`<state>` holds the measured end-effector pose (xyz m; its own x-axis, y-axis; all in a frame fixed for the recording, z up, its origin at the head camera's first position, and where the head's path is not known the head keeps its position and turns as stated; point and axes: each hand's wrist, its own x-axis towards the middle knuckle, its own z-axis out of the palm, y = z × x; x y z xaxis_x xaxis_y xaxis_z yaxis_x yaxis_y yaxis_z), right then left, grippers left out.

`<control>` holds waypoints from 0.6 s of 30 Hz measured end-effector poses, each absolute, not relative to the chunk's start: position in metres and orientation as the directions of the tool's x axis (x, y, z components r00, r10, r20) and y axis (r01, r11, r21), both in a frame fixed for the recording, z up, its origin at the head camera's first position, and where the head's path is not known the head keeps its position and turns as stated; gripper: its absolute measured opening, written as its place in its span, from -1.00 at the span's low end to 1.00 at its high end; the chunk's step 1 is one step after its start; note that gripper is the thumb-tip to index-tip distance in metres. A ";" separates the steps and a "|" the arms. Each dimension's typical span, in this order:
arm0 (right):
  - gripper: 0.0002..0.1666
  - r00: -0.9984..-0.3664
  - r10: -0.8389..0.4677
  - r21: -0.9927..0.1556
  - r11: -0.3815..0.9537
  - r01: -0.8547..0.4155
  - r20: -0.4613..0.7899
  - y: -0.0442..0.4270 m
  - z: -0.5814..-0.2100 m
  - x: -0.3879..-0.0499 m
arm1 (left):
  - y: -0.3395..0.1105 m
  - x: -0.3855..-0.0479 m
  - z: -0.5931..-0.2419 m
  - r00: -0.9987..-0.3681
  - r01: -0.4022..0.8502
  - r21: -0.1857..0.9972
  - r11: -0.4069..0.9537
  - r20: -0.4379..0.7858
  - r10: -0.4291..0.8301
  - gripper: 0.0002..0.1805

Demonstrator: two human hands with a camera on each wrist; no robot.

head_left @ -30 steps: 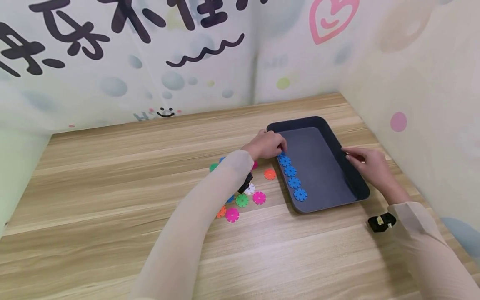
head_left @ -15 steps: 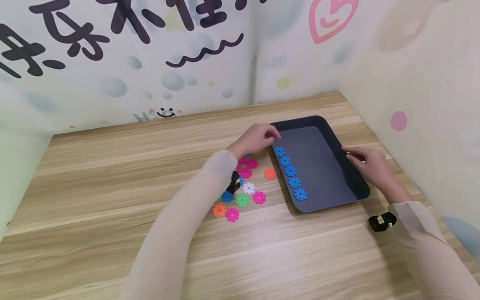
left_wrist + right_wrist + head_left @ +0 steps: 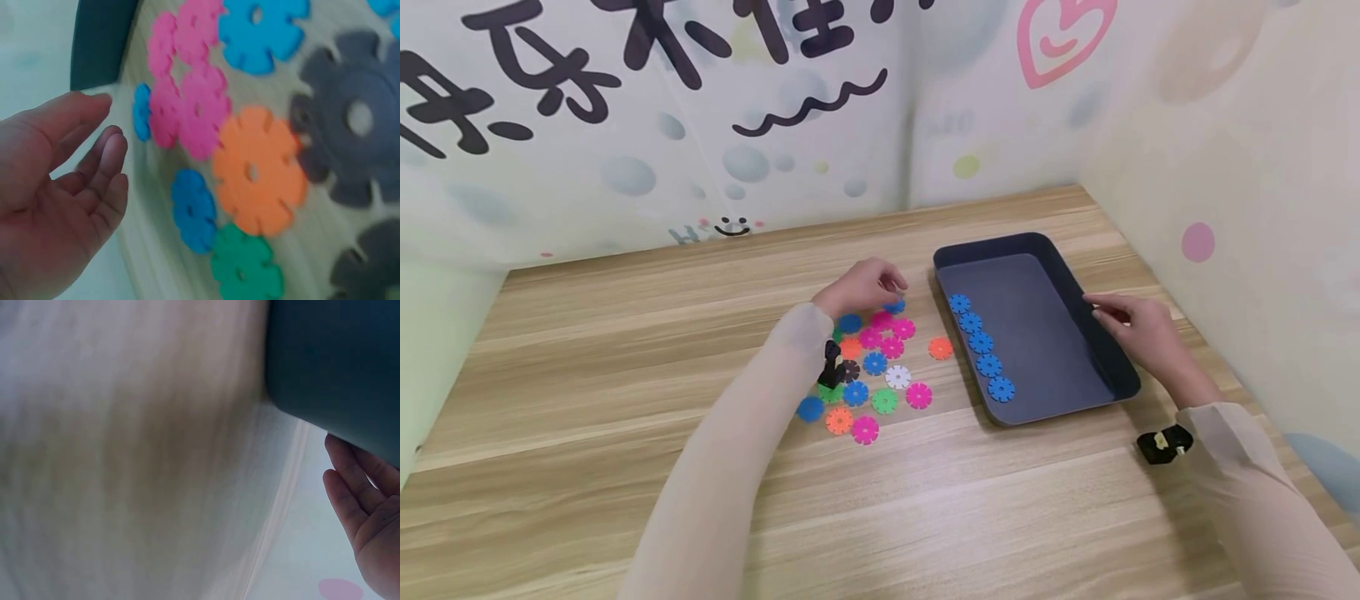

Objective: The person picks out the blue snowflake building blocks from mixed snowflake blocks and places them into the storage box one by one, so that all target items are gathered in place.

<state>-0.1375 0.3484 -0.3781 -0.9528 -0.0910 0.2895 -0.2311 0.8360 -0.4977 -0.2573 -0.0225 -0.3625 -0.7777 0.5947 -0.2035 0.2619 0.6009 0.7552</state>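
Note:
My left hand (image 3: 867,283) hovers at the far side of a spread of notched plastic discs, its fingers loosely bent. Just under its fingertips lies a blue disc (image 3: 894,306); the left wrist view has a gap between the hand (image 3: 75,169) and that blue disc (image 3: 142,111). Pink discs (image 3: 203,111) lie close by. My right hand (image 3: 1138,329) holds the right rim of a dark grey tray (image 3: 1037,333) between thumb and fingers. In the right wrist view its fingers (image 3: 345,481) meet the tray's outer wall (image 3: 337,369). Several blue discs (image 3: 981,342) line the tray's left side.
Pink, green, white, orange, black and blue discs lie on the wooden table (image 3: 625,367) left of the tray. One orange disc (image 3: 940,348) sits apart near the tray's wall. A printed wall (image 3: 820,167) borders the table's back; another stands on the right.
My left hand has let go of a blue disc at the top of the tray's row and moved left to the loose discs. The right hand stays at the tray's rim.

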 end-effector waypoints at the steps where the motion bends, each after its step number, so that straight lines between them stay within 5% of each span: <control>1: -0.72 -0.953 -0.092 -0.498 0.835 -0.232 0.290 0.349 -0.378 -0.138 | -0.025 -0.258 -0.364 -0.778 0.239 0.758 0.607 -0.225 0.587 -0.71; 18: -0.72 -0.950 -0.095 -0.501 0.832 -0.239 0.296 0.348 -0.378 -0.138 | -0.033 -0.262 -0.369 -0.744 0.112 0.795 0.597 -0.331 0.580 -0.68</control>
<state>-0.1379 0.3476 -0.3782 -0.9504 -0.0946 0.2963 -0.2389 0.8320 -0.5007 -0.2620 -0.0326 -0.3692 -0.7442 0.5804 -0.3307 0.1123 0.5967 0.7946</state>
